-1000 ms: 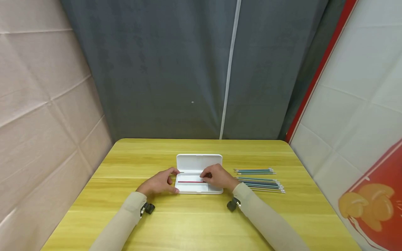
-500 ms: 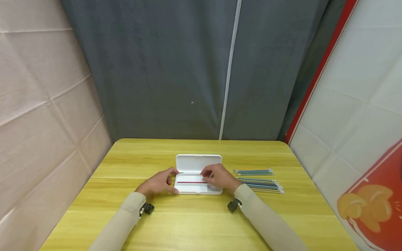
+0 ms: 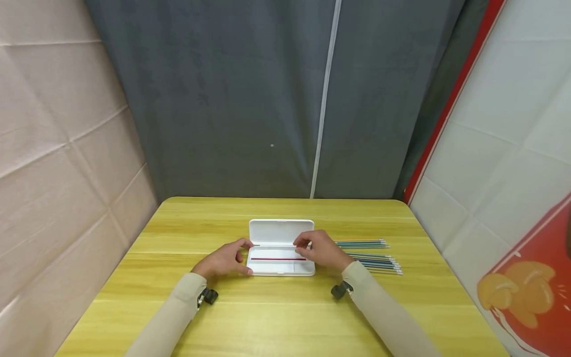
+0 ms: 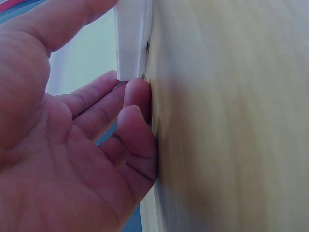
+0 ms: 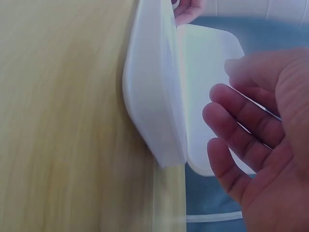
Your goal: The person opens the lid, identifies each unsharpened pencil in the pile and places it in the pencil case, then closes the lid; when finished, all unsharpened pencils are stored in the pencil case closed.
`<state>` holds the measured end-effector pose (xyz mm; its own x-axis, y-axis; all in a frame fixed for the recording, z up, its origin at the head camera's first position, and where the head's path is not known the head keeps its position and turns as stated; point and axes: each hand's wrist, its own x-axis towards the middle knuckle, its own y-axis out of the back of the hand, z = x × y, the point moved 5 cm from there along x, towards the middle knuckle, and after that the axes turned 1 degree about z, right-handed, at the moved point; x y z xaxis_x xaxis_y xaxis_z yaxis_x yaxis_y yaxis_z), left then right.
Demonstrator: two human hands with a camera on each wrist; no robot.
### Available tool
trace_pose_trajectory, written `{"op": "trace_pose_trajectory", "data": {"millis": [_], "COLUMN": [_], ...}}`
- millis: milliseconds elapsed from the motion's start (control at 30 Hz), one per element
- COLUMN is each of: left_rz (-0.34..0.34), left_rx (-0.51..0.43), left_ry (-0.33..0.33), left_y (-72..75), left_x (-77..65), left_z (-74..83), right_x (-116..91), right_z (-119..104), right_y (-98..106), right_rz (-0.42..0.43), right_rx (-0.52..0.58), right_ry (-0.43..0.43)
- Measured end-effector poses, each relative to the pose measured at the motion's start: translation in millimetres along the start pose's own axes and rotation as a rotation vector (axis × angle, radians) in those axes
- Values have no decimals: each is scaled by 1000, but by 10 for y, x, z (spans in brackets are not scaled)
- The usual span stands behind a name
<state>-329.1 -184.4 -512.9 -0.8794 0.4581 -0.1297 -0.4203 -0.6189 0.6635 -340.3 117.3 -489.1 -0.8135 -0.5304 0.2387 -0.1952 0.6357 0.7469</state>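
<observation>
A white pencil case (image 3: 271, 268) lies on the table with its lid (image 3: 280, 232) tipped up at the back. A red pencil (image 3: 273, 259) lies lengthwise inside it. My left hand (image 3: 225, 259) holds the case's left end, thumb at the front corner and index finger at the back corner. In the left wrist view the other fingers curl against the end wall (image 4: 131, 48). Over the case's right end hovers my right hand (image 3: 322, 250), fingers loosely bent. The right wrist view shows nothing between those fingers (image 5: 231, 126).
Right of the case lie two groups of pencils: a small back group (image 3: 363, 244) and a larger front group (image 3: 379, 264), partly behind my right hand. The wooden table (image 3: 267, 317) ends at a grey curtain (image 3: 232, 109), with pale cloth walls at both sides.
My right hand has let go of the red pencil and shifted right and slightly up, uncovering the pencil's right end. My left hand stays on the case.
</observation>
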Motion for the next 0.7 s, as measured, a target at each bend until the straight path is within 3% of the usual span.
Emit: {"op": "trace_pose_trajectory", "data": {"millis": [700], "left_rz": [-5], "left_rx": [-17], "left_ry": [-4], "left_y": [-21], "left_x": [29], "left_z": [-66], "right_x": [-430], "right_z": [264], "right_y": [446], "right_rz": [69], "right_rx": [-42], "right_ry": [-80]}}
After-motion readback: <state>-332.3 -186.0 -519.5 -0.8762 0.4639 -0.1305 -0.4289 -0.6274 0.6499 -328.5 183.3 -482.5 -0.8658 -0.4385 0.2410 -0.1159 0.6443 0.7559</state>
